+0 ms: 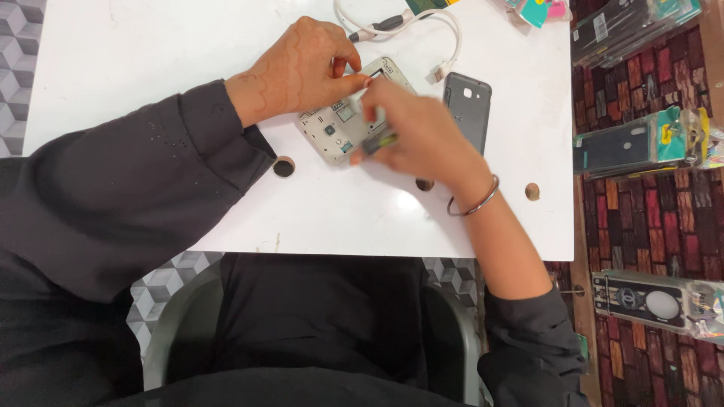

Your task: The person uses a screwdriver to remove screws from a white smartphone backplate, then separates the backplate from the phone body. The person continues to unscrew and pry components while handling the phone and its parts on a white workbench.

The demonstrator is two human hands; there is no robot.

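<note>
- Nearest the camera, the person's black-sleeved arms and dark lap are filling the lower frame, seated at a pale plastic chair [452, 332] drawn up to the table
- The white rectangular table with round holes [151, 60] is carrying all the work, and it is the largest surface in view
- The opened silver-grey phone body with its inner frame exposed [332, 128] is lying flat near the table's middle, under both hands; its back is already off, so disassembly looks well begun, with inner parts seemingly still in place
- The dark grey plastic back cover [467, 105] is lying just beside the phone, to its right, removed
- The left hand [302, 68] is pressing down on the phone's upper edge, fingers curled and pinched against the frame
- The right hand [422, 136], blurred, is pinching a small yellow-green tool [377, 142] over the phone body
- A white cable [445, 38] is curling beyond the phone
- Clear packets holding phone cases [641, 143] are hanging on the brick-patterned wall; their contents are only partly readable
</note>
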